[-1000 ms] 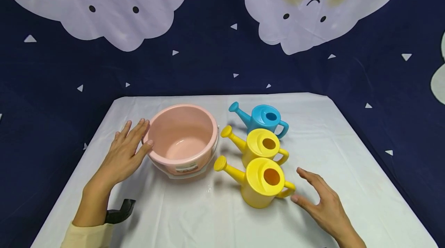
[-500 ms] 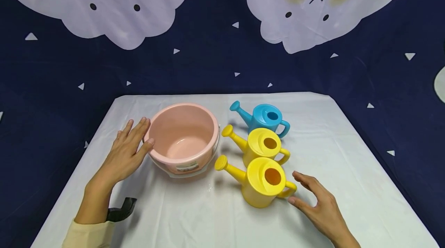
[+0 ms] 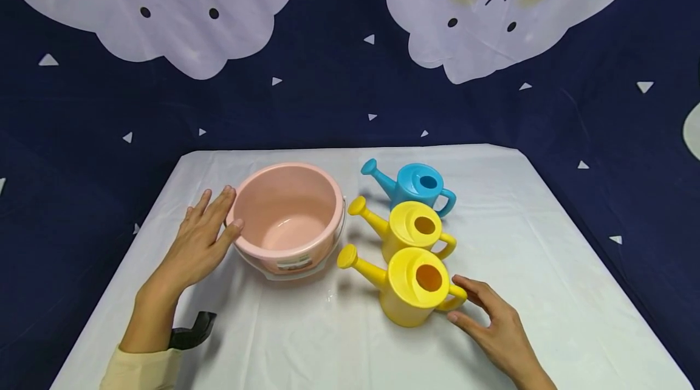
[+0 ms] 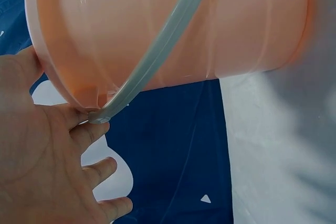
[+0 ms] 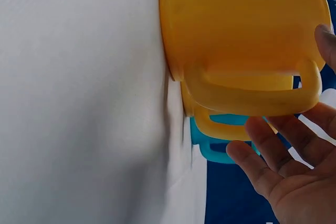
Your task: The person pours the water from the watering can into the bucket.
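Observation:
A pink bucket (image 3: 290, 214) with a pale bail handle (image 4: 157, 51) stands at the left of the table. My left hand (image 3: 198, 244) rests on its left rim with fairly straight fingers, thumb over the near side. To the right, a front yellow watering can (image 3: 407, 290), a second yellow watering can (image 3: 401, 232) and a blue watering can (image 3: 410, 186) stand in a row, spouts pointing left. My right hand (image 3: 494, 326) is around the front can's handle (image 5: 252, 100), thumb and fingers spread on either side of it, not closed round it.
A white cloth (image 3: 273, 341) covers the table. Behind it hangs a dark blue curtain (image 3: 322, 98) with clouds and small triangles. A black strap piece (image 3: 192, 330) sticks out beside the left wrist.
My right hand has moved left, bringing its fingers up to the front yellow watering can's handle. The left hand stays at the bucket's rim, and the bucket and cans keep their places.

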{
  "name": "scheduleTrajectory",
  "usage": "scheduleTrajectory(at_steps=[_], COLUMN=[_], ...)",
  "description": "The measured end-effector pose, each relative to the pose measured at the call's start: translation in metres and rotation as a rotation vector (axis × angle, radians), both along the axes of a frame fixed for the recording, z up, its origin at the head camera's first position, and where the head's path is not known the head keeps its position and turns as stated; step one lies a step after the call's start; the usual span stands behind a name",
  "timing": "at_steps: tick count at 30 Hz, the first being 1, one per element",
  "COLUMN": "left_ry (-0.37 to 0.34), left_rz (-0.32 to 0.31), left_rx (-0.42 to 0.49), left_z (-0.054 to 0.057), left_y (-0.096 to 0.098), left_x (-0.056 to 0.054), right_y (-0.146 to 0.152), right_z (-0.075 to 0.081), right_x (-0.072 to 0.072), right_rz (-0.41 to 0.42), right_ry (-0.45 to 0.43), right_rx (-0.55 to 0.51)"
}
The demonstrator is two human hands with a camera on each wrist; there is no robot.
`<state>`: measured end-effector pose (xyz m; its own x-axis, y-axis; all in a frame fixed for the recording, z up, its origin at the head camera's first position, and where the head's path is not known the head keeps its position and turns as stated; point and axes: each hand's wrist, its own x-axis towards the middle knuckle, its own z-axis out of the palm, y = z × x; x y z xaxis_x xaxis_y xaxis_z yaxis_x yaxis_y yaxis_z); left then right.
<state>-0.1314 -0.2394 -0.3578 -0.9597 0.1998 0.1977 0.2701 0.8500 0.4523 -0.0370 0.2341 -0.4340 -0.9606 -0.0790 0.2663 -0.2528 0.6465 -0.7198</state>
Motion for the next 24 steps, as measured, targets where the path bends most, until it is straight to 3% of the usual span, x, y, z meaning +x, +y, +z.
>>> scheduleTrajectory(at_steps=[7, 15, 24], left_ry=[-0.007, -0.023, -0.022], left_rz=[0.005, 0.010, 0.014], left_rx=[-0.004, -0.006, -0.006], left_z=[-0.0011, -0.0013, -0.0033], left_y=[-0.0003, 0.0007, 0.0005], left_x=[0.0004, 0.0010, 0.0001], right_y=[-0.0038, -0.0032, -0.0052], right_z=[-0.0021, -0.0033, -0.0044], right_x=[-0.0016, -0.0035, -0.0055], right_rz=[-0.001, 0.000, -0.094], right_ry=[0.001, 0.000, -0.125], right_rx=[-0.015, -0.111, -0.121])
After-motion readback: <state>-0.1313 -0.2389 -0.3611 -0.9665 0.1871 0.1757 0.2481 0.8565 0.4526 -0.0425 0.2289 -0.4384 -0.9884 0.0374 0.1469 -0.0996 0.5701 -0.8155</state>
